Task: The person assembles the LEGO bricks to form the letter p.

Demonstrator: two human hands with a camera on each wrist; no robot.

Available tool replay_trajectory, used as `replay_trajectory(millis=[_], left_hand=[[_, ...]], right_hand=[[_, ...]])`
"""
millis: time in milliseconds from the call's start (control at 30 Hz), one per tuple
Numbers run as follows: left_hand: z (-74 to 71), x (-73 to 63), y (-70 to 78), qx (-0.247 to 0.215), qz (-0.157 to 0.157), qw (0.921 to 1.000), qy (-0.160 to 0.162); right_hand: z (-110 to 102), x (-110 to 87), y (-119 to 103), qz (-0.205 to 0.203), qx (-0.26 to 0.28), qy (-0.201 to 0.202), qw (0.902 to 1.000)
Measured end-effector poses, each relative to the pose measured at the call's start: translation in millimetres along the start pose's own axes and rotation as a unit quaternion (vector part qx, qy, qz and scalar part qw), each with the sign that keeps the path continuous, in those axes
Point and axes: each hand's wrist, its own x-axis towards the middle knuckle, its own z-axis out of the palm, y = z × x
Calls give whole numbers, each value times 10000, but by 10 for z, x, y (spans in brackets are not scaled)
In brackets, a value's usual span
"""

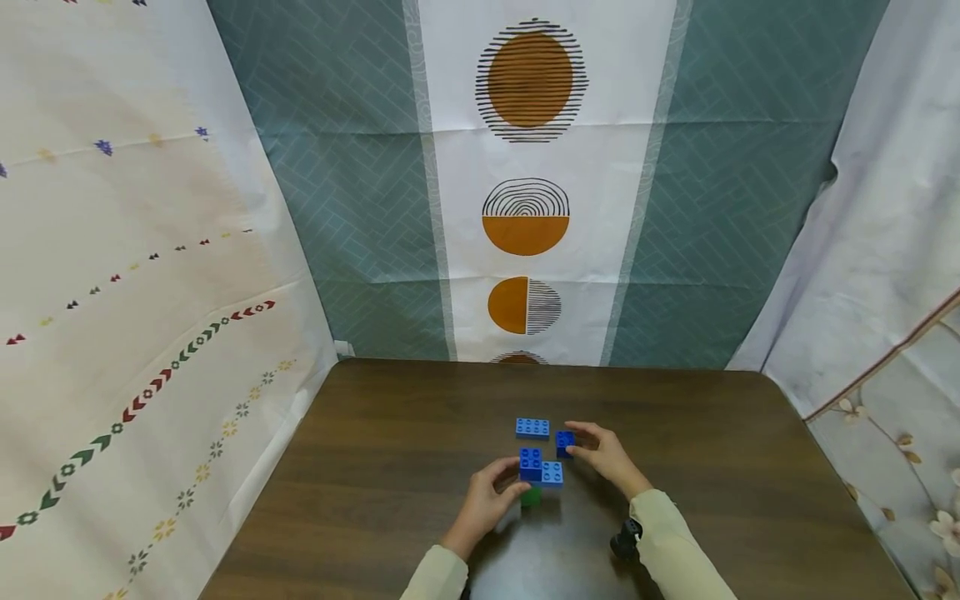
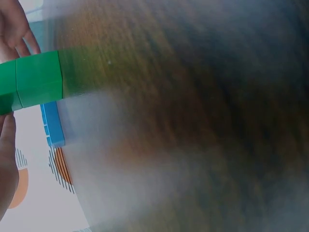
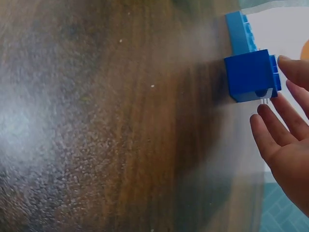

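Pale sleeves (image 1: 675, 542) come in at the near edge, a black wrist device (image 1: 626, 538) by your right cuff. Your hands are apart. Your left hand (image 1: 483, 504) grips the stack (image 1: 531, 476) from its left, thumb on the near side; one finger touches the green bricks (image 2: 39, 79). Your right hand (image 1: 609, 458) has its fingers bent about the loose dark blue brick (image 1: 565, 444), just right and far of the stack; can't tell if you're pinching it.

Progress, judged: partway. Done: green at the bottom, a light blue brick (image 1: 552, 474) above, jutting right, and a dark blue top brick (image 1: 530, 464) that looks seated on its left end. Left over: the loose dark blue brick and a far light blue brick (image 1: 532, 428), neither joined to the stack. Whether the stack's base touches the table (image 1: 405, 450) isn't clear.

In the way: your left fingers screen the stack's left side; the jutting light blue brick sits between it and your right hand. Farther out, you've got a sun-print hanging (image 1: 457, 167) at the far side, patterned cloth (image 1: 150, 275) left, floral cloth (image 1: 900, 417) right.
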Motion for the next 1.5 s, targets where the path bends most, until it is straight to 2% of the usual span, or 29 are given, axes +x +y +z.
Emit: replay_trajectory(millis=[167, 300, 600, 800, 1233, 1500], left_hand=[[13, -9, -16, -15, -11, 10000, -2], [17, -4, -20, -21, 26, 10000, 4], [10, 26, 4, 7, 25, 10000, -49], [0, 20, 20, 96, -31, 9999, -83], [-13, -9, 36, 170, -86, 9998, -76], [-14, -19, 52, 148, -62, 9998, -108]], right_hand=[[29, -13, 56, 278, -336, -42, 9990], [24, -9, 75, 433, -334, -79, 9985], [-4, 21, 81, 302, -415, 60, 9987], [-21, -7, 8, 310, -245, 78, 9992], [-132, -34, -236, -94, 323, -159, 9993], [-210, -106, -370, -10, 207, -296, 9993]])
